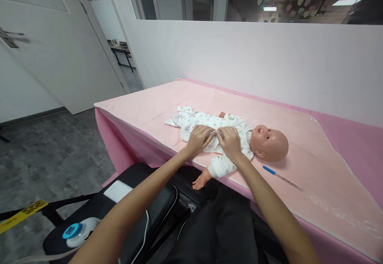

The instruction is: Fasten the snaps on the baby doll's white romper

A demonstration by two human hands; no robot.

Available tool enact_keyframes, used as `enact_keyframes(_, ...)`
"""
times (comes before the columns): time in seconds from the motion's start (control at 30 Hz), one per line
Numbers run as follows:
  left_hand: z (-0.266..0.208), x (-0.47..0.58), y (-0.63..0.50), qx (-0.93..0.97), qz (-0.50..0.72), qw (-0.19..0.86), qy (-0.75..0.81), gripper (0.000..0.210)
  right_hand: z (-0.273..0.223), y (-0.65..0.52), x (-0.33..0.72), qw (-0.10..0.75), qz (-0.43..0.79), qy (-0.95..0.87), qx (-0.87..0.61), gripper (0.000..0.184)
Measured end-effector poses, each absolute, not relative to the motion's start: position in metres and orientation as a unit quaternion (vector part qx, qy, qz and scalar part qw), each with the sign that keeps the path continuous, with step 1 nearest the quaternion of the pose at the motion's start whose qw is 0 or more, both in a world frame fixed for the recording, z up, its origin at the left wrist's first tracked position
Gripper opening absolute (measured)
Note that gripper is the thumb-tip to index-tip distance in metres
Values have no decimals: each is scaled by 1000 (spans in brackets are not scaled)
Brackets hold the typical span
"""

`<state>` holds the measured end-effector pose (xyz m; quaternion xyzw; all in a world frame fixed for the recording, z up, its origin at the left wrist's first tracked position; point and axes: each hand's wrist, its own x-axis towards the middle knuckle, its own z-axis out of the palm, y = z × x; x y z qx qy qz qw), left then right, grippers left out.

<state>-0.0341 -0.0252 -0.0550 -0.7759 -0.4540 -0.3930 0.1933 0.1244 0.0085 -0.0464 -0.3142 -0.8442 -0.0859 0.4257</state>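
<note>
A baby doll (pixel 269 143) lies on its back on the pink-covered table, its head to the right. It wears a white patterned baby outfit (pixel 197 119). My left hand (pixel 200 139) and my right hand (pixel 229 141) meet over the doll's middle. Both have thumb and fingers pinched on a thin white bit of the outfit's cloth, perhaps a tie or edge; my fingers partly hide it. One doll arm (pixel 202 179) hangs past the near table edge, below my right wrist.
A blue-capped pen-like stick (pixel 283 177) lies near the doll's head. The pink cover (pixel 329 168) drapes over the table edge. On a black chair (pixel 140 172) at left are a white flat device (pixel 117 191) and a blue-topped white object (pixel 79 232) with a cable.
</note>
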Motion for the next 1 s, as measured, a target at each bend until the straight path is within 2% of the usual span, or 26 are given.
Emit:
enact_keyframes(0.6, -54, -34, -26, -779, -382, 186, -460, 17, -46, 9, 124, 417, -95, -845, -321, 24)
enact_keyframes(0.83, -54, -34, -26, -784, -381, 177, -457, 17, -45, 7, 124, 411, -83, -852, -313, 16)
enact_keyframes(1.0, -54, -35, -27, -786, -384, 158, -458, 18, -45, 7, 125, 406, -76, -856, -311, 18)
